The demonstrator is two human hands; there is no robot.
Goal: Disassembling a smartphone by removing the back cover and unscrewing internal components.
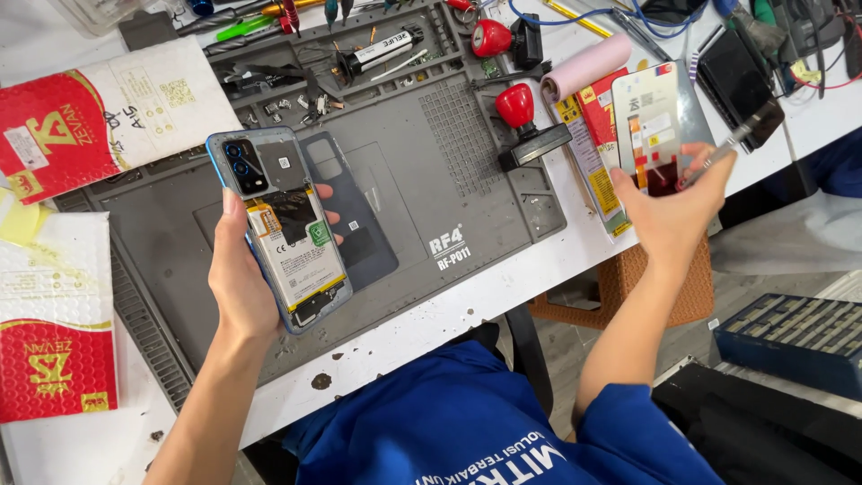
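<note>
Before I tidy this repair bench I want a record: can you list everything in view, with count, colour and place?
Opened phone: 1, blue frame, battery exposed, in left hand.
Back cover: 1, dark grey, on mat behind phone.
Work mat: 1, grey, bench centre.
Padded mailers: 2, red and white, left side.
Red-knobbed tools: 2, red and black, mat's top right.
Roll: 1, pink, right of the knobs.
Display panel: 1, silvery with stickers, at right hand.
Dark phone: 1, black, far right.
Parts tray: 1, blue, lower right.
Left hand: holds opened phone.
Right hand: holds a thin metal tool.
</note>
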